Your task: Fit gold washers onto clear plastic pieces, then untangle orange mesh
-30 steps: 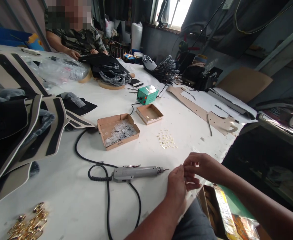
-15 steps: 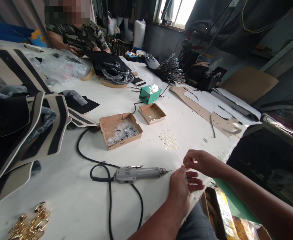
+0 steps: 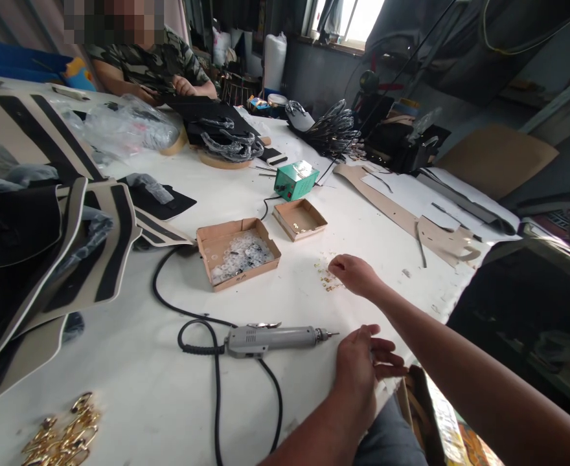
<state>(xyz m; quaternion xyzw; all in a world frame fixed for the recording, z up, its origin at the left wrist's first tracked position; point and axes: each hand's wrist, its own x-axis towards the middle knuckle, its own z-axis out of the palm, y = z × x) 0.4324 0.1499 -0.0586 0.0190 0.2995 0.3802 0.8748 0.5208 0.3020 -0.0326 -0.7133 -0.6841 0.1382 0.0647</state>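
My right hand [image 3: 353, 272] reaches over the table to a scatter of tiny gold-coloured pieces [image 3: 328, 282], its fingertips pinched down at their right edge. Whatever lies between those fingertips is hidden. Close to the table's near edge, my left hand [image 3: 360, 359] is turned partly palm-inward, thumb and forefinger together and the other fingers loosely curled. A small pale thing seems to show at its palm, too little to name. Just left of this hand lies a grey electric screwdriver [image 3: 273, 340], its bit pointing towards the hand without touching it.
A cardboard tray [image 3: 246, 278] holds clear plastic rings; a smaller tray [image 3: 300, 234] has a few gold pieces. Behind stands a green power box [image 3: 295, 180]. Black cable [image 3: 216, 388] loops leftward. Gold clasps [image 3: 64, 432] lie front left, near striped panels [image 3: 114, 246]. Another person [image 3: 153, 71] sits opposite.
My right hand has left my left hand and moved forward and left to the gold pieces. My left hand stays near the screwdriver's tip. The other person's hand has risen slightly.
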